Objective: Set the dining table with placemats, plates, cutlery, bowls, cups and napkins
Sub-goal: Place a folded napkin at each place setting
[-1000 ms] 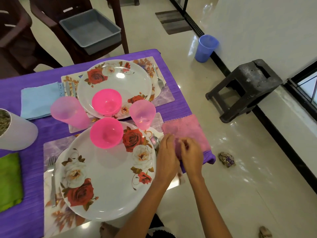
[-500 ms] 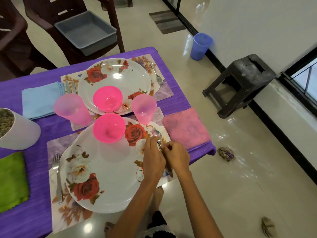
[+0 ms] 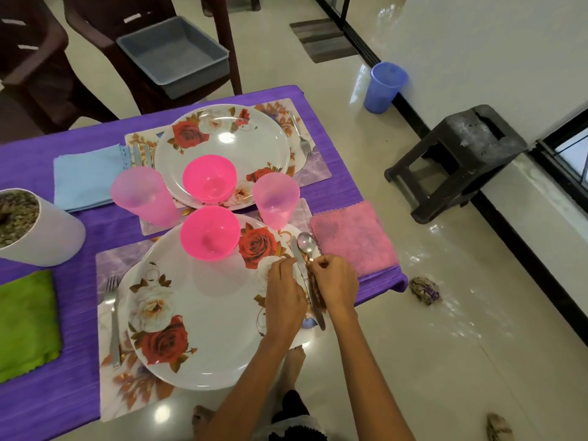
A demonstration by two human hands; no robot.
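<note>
Two rose-patterned plates sit on placemats on the purple table: a near plate and a far plate, each with a pink bowl on it. Beside them stand pink cups. At the near plate's right edge lie a knife and a spoon. My left hand pinches the knife. My right hand holds the spoon's handle. A pink napkin lies just right of them. A fork lies left of the near plate.
A blue napkin and a green napkin lie at the left. A white pot stands at the left edge. Chairs with a grey tray are behind the table. A dark stool and blue cup are on the floor.
Both hands left the pink napkin and moved left to the knife and spoon beside the near plate. The napkin now lies flat.
</note>
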